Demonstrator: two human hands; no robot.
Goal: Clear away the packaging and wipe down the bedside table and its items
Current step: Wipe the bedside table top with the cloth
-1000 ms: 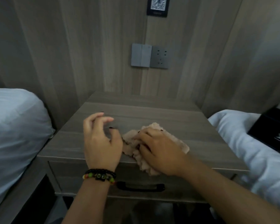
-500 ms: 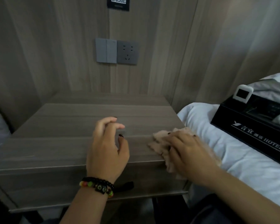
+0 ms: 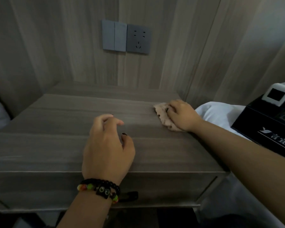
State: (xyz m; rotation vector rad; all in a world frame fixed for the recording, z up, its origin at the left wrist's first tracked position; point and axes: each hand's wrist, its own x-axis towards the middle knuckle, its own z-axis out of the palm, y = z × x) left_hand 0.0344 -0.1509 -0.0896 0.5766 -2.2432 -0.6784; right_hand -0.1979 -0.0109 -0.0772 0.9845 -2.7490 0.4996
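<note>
Mid-wipe: my right hand [image 3: 182, 115] clamps the cloth [image 3: 163, 116] at the bedside table [image 3: 56, 145]'s far-right corner, left hand [image 3: 106, 150] loose & empty mid-table; next, prob sweep left.

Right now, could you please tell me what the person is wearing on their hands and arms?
Both forearms are bare, with no sleeves showing. The left wrist carries black beaded bracelets with green, orange and red beads and a black square charm. The left hand has dark-painted nails. The right hand wears a dark ring.
</note>
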